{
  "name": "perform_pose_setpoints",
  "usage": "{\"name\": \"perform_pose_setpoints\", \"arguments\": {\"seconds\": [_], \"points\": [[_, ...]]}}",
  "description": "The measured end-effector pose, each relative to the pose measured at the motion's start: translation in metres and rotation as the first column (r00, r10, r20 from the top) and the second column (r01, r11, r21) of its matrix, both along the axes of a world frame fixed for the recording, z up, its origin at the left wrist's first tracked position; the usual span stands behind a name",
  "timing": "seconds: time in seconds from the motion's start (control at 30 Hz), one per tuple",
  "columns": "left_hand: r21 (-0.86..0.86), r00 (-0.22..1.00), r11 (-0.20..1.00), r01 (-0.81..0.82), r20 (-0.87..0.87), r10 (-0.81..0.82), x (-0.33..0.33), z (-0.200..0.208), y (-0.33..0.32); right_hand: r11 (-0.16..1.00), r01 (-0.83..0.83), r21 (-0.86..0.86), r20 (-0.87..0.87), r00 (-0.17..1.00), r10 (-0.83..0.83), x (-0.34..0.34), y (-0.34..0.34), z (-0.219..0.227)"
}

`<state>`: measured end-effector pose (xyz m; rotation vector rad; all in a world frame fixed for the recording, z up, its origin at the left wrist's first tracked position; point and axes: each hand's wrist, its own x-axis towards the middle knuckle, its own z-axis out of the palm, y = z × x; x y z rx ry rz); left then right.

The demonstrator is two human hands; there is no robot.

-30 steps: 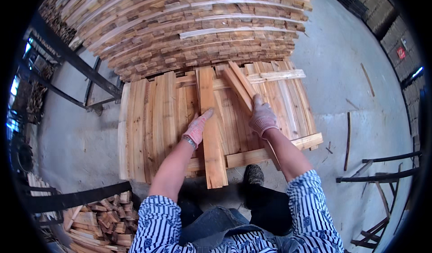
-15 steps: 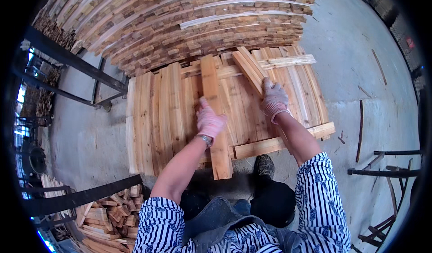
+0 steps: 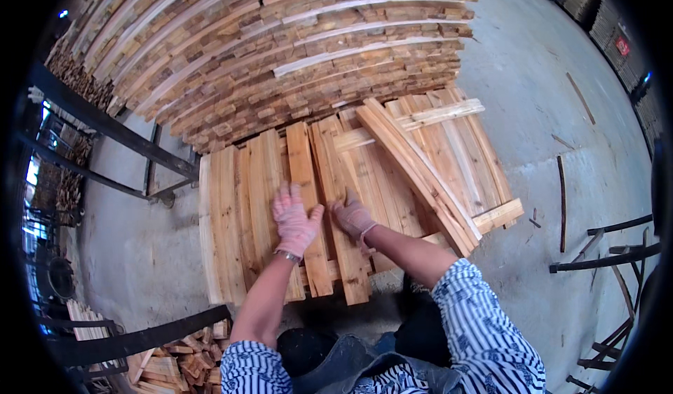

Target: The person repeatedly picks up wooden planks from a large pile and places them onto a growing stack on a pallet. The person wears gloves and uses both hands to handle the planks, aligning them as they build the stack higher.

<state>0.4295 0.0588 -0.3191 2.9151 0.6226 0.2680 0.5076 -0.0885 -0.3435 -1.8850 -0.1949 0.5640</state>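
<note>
Planks (image 3: 308, 205) lie side by side in a flat layer at the middle of the view, running away from the person, and both hands rest on top of them. The left hand (image 3: 294, 219), in a pink glove, lies flat with fingers spread over one plank (image 3: 303, 184) that sits a little higher than its neighbours. The right hand (image 3: 352, 217), also gloved, lies just beside it on the next plank (image 3: 343, 254), fingers open and thumb turned toward the left hand. Neither hand closes around anything; both only press on the wood. The near ends of these two planks stick out past the row toward the person.

To the right, a long board (image 3: 417, 173) lies diagonally across the layer, and a shorter pale board (image 3: 410, 122) lies crosswise under its far end. It is perhaps two boards stacked, the view bends too much to tell. A cross piece (image 3: 499, 215) shows at the right near corner.

Behind the layer stands a big stack (image 3: 280, 50) of rough boards. The floor (image 3: 561, 92) is grey concrete with some thin sticks (image 3: 562, 201) on it. Dark metal rails (image 3: 105, 127) stand at the left, and wood scraps (image 3: 175, 362) are piled at the lower left.
</note>
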Motion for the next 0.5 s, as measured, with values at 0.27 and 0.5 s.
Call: {"name": "perform_pose_setpoints", "arguments": {"seconds": [0.27, 0.5], "points": [[-0.019, 0.89, 0.999, -0.042, -0.455, 0.029, -0.074, -0.005, 0.04, 0.994, -0.065, -0.09, -0.096, 0.994, 0.056, -0.022, 0.054, 0.003], [-0.078, 0.885, 0.995, -0.065, -0.465, 0.022, -0.084, -0.019, 0.061, 0.878, 0.015, -0.478, 0.491, 0.833, 0.254, 0.002, 0.017, 0.097]]}}
